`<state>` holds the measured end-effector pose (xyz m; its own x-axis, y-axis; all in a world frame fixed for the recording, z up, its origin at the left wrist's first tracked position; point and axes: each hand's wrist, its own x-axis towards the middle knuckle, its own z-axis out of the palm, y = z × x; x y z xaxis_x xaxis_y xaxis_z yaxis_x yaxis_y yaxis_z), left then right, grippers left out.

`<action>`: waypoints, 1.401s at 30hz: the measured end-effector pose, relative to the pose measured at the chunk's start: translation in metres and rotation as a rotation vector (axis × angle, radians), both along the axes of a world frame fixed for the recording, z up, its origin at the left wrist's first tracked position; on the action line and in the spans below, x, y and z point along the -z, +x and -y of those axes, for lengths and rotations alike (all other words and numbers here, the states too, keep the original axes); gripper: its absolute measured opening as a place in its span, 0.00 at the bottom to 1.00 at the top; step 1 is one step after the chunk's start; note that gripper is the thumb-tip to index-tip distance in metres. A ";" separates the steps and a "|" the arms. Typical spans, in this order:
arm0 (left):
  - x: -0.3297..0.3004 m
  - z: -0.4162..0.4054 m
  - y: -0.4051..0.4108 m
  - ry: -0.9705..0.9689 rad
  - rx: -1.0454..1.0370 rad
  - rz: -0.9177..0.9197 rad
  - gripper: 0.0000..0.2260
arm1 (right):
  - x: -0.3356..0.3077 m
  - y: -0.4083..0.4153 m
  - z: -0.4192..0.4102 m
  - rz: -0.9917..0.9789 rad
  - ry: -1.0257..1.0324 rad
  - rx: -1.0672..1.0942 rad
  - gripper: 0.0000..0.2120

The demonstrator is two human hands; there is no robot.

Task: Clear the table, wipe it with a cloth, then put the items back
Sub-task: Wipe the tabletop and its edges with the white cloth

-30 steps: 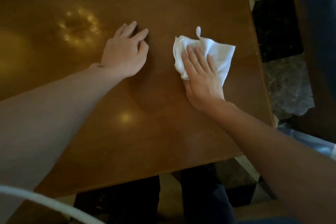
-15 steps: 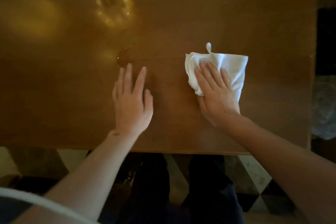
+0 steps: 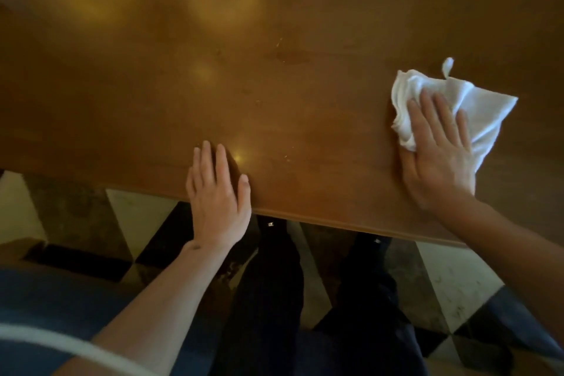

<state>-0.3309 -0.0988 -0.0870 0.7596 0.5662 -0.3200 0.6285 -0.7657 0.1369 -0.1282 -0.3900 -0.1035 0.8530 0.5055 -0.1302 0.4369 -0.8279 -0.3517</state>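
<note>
A crumpled white cloth (image 3: 476,101) lies on the glossy brown wooden table (image 3: 274,85) at the right. My right hand (image 3: 436,146) presses flat on the cloth, fingers stretched over it. My left hand (image 3: 216,192) rests palm down on the table's near edge, fingers apart, holding nothing. A faint damp stain (image 3: 293,56) and small specks show on the wood near the middle.
The table's near edge (image 3: 335,221) runs across the lower middle of the view. Below it are my dark-trousered legs (image 3: 274,299) and a black-and-cream checkered floor (image 3: 448,284). No other items stand on the visible tabletop.
My left hand has slid back to the table's near edge. My right hand with the cloth has shifted right, away from the left hand. The view has tilted down toward the floor.
</note>
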 end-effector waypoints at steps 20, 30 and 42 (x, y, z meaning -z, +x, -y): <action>0.034 -0.073 0.022 0.186 0.066 0.194 0.28 | -0.002 -0.085 -0.011 -0.029 -0.053 -0.291 0.31; 0.027 -0.078 0.020 0.153 0.059 0.224 0.27 | 0.001 -0.110 -0.076 0.040 -0.065 -0.950 0.37; 0.020 -0.103 0.003 0.117 -0.004 0.138 0.29 | -0.012 -0.059 -0.079 -0.087 -0.031 -0.149 0.35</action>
